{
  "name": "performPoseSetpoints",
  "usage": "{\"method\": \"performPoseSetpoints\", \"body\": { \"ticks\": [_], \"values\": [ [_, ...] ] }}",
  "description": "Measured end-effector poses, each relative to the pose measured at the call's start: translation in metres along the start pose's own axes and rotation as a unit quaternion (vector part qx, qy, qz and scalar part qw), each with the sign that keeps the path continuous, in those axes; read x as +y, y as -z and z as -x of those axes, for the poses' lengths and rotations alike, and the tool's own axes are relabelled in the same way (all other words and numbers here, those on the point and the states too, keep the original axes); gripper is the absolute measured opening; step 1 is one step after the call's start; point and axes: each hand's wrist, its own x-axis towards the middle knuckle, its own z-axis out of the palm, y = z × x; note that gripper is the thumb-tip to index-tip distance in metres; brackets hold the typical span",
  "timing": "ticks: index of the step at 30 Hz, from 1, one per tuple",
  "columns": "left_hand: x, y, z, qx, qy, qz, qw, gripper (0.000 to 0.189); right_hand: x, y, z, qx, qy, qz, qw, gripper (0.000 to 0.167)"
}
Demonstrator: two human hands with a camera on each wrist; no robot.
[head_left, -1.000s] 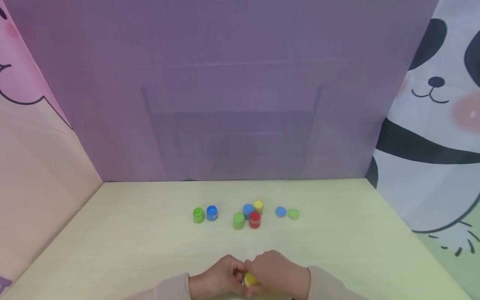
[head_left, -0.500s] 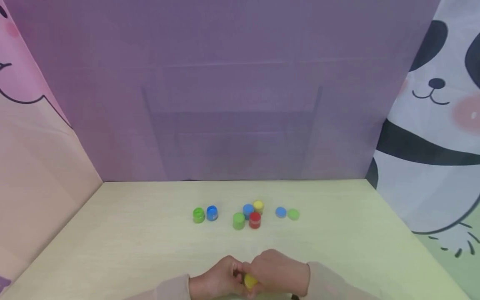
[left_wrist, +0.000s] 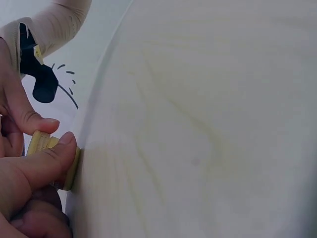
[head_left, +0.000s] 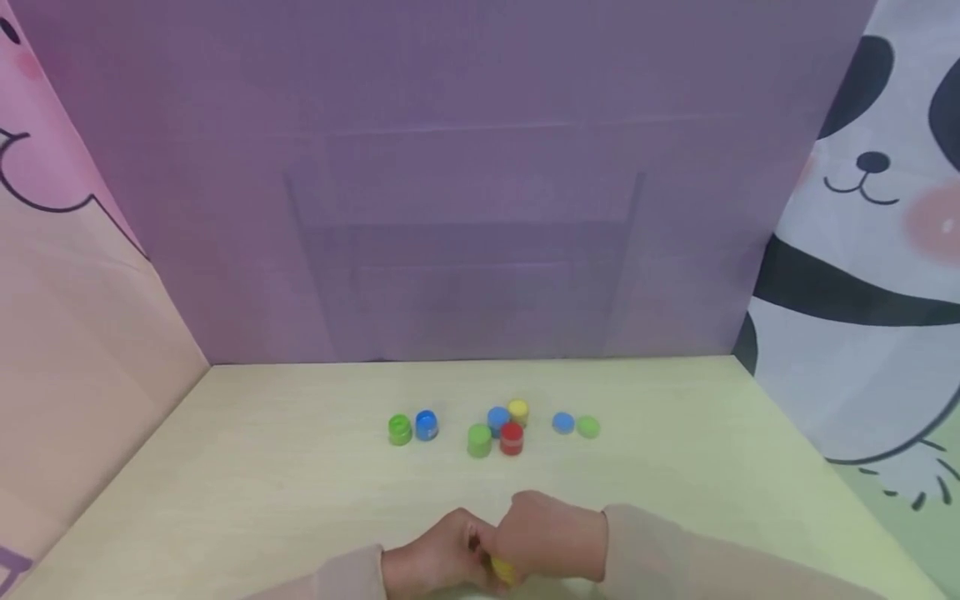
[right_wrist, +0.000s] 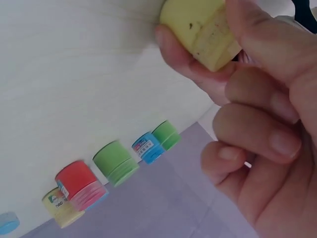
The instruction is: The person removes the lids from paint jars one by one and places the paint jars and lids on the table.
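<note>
At the table's near edge, both hands grip one small yellow jar (head_left: 504, 572), which is mostly covered by fingers in the head view. My left hand (head_left: 446, 554) pinches it from the left; in the left wrist view its thumb (left_wrist: 52, 161) lies across the jar's side. From the right, my right hand (head_left: 551, 537) curls over the jar, its thumb pressing the ridged yellow end (left_wrist: 42, 140). Tilted in the right wrist view, the jar (right_wrist: 193, 25) shows a smooth yellow face and a ridged rim. Whether the lid is loose cannot be told.
Ahead stand a green jar (head_left: 479, 442), a red jar (head_left: 512, 439), a blue jar (head_left: 498, 421) and a yellow jar (head_left: 518, 412), bunched together. Uncovered green (head_left: 400, 430) and blue jars (head_left: 427, 426) stand left. A blue lid (head_left: 563, 422) and green lid (head_left: 588, 427) lie right.
My right hand has turned at the wrist, its forearm swinging outward, and it now covers more of the yellow jar. The left hand keeps its grip almost unmoved.
</note>
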Motion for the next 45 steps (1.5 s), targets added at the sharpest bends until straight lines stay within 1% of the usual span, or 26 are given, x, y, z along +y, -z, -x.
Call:
{"method": "performPoseSetpoints", "body": {
  "ticks": [2,5,7,9,10,12,14,16,18,20,23,28,31,35,40,43,45],
  "values": [
    [-0.001,0.0,-0.001,0.002,0.002,0.0,1.0,0.021,0.001,0.0,0.002,0.003,0.003,0.019,0.9998,0.014],
    [-0.001,-0.001,-0.001,0.005,0.007,-0.002,1.0,0.024,0.004,-0.005,0.005,0.02,0.001,0.041,0.999,0.025],
    [0.0,-0.001,0.0,0.006,0.018,-0.001,0.9998,0.026,0.005,-0.01,0.009,0.046,-0.002,0.03,0.9985,0.029],
    [0.0,-0.001,0.001,0.009,0.025,0.001,0.9996,0.028,0.005,-0.017,0.012,0.074,-0.012,0.004,0.9972,0.032],
    [0.0,-0.001,0.001,0.01,0.024,0.002,0.9997,0.029,0.005,-0.02,0.013,0.088,-0.019,-0.009,0.9959,0.032],
    [-0.001,-0.002,0.0,0.015,0.024,0.001,0.9996,0.028,0.003,-0.026,0.014,0.114,-0.042,-0.028,0.9922,0.041],
    [-0.002,-0.003,-0.001,0.021,0.022,-0.004,0.9995,0.026,-0.001,-0.029,0.015,0.13,-0.078,-0.042,0.9876,0.048],
    [-0.002,-0.003,-0.002,0.027,0.022,-0.011,0.9993,0.025,-0.005,-0.03,0.015,0.134,-0.114,-0.056,0.9828,0.052],
    [-0.002,-0.003,-0.003,0.031,0.028,-0.015,0.999,0.025,-0.01,-0.03,0.014,0.133,-0.138,-0.076,0.9784,0.053],
    [-0.002,-0.003,-0.003,0.033,0.03,-0.019,0.9988,0.027,-0.013,-0.028,0.013,0.125,-0.153,-0.092,0.9759,0.052],
    [-0.001,-0.003,-0.002,0.035,0.033,-0.024,0.9985,0.027,-0.016,-0.028,0.012,0.118,-0.161,-0.103,0.9745,0.051],
    [-0.002,-0.003,-0.001,0.046,0.039,-0.035,0.9976,0.027,-0.017,-0.028,0.011,0.112,-0.159,-0.103,0.9756,0.048],
    [-0.002,-0.002,0.0,0.048,0.042,-0.035,0.9974,0.027,-0.017,-0.027,0.011,0.1,-0.153,-0.106,0.9774,0.046],
    [-0.002,-0.001,0.001,0.038,0.042,-0.02,0.9982,0.027,-0.013,-0.025,0.011,0.084,-0.135,-0.118,0.9802,0.041],
    [-0.002,0.0,0.002,0.027,0.041,-0.009,0.9988,0.026,-0.008,-0.025,0.012,0.084,-0.102,-0.125,0.9833,0.04],
    [-0.001,0.0,0.001,0.017,0.035,-0.002,0.9993,0.024,-0.006,-0.023,0.014,0.081,-0.088,-0.124,0.985,0.032],
    [-0.001,0.0,0.001,0.009,0.029,0.003,0.9995,0.022,-0.005,-0.02,0.014,0.067,-0.09,-0.129,0.9853,0.027]
  ]
}}
